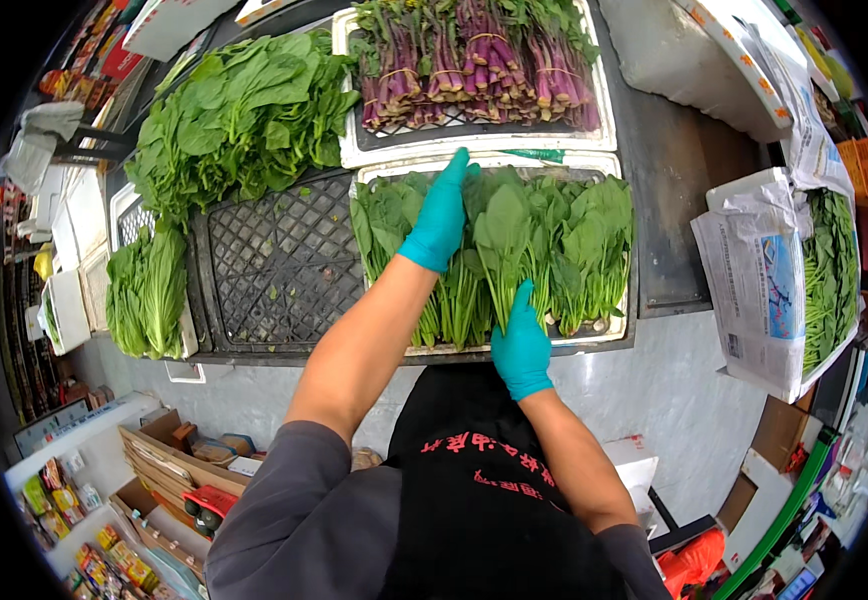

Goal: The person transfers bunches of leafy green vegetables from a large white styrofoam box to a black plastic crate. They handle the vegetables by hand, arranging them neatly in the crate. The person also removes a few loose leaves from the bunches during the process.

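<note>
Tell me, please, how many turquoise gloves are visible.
2. The left glove is over the leafy greens, toward the far edge of their tray; the right glove is at their stems, near the black apron.

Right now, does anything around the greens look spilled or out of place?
Only something minor: small leaf scraps lie scattered on the black mesh crate, left of the leafy bunches at the hands. They look odd as loose bits apart from the bunched greens. Nothing else clearly stands out.
</note>
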`<state>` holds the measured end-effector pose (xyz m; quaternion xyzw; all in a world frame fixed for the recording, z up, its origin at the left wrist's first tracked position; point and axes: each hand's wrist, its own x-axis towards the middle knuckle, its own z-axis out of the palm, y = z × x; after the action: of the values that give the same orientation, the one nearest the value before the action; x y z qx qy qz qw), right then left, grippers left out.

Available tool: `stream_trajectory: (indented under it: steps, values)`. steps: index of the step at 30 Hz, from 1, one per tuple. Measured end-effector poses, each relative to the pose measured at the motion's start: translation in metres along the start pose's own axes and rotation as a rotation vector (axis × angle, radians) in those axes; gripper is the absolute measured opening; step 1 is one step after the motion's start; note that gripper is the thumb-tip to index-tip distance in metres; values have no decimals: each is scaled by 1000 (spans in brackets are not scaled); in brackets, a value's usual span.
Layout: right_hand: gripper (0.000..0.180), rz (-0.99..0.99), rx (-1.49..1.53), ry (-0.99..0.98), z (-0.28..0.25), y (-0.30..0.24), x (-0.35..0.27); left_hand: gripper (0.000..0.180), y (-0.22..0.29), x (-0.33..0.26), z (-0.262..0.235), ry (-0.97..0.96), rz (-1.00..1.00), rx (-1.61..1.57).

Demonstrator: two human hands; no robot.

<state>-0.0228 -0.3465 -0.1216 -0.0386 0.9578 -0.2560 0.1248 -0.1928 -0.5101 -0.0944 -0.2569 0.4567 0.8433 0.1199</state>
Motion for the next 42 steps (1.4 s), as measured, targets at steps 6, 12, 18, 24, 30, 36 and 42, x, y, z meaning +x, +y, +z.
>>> stream_trajectory:
  steps: [6, 12, 18, 24, 30, 36, 42]
  values:
    - [99, 80, 70, -64, 6, -4, 1, 59, -33, 5, 9, -211, 828, 1755]
    - [85, 28, 170, 71, -48, 1, -31, 53, -60, 31, -8, -126, 758, 2003]
    - [65, 291, 464, 140, -96, 59, -78, 54, -50, 19, 11, -166, 816, 1969]
    - [60, 383, 467, 449, -170, 150, -101, 64, -34, 2, 40, -130, 951, 1790]
    - [56, 375, 368, 784, -279, 248, -121, 54, -21, -35, 153, -243, 1002, 1222]
    - [49, 296, 452, 858, -352, 330, -123, 51, -68, -77, 357, -562, 636, 981]
    - [49, 185, 719, 773, -386, 371, -137, 77, -154, -42, 544, -716, 634, 1450]
